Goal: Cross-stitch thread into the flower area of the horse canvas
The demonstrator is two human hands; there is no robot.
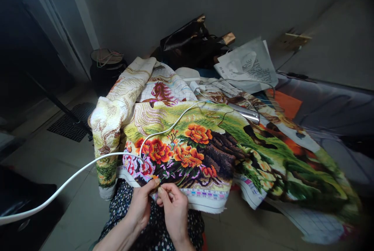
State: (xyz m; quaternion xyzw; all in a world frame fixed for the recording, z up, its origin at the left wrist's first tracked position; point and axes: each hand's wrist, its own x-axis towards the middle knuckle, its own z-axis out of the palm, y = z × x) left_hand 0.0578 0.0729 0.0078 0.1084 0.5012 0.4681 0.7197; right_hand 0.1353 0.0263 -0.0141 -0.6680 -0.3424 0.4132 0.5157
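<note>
A large cross-stitch cloth (204, 146) with orange and pink flowers, green grass and horses lies spread over my lap and the surface ahead. My left hand (143, 202) pinches the cloth's near edge by the dark stitching. My right hand (173, 208) sits right beside it, fingers pinched together at the same spot; whether it grips a needle is too small to tell. A thin green thread (187, 175) runs up from the fingers across the flowers.
A white cable (87, 165) crosses the cloth and trails off to the left. A silver tool (248, 114) lies on the cloth. Behind are a black bag (189, 44), a white printed bag (248, 68), a dark pot (106, 68) and a wall socket (293, 41).
</note>
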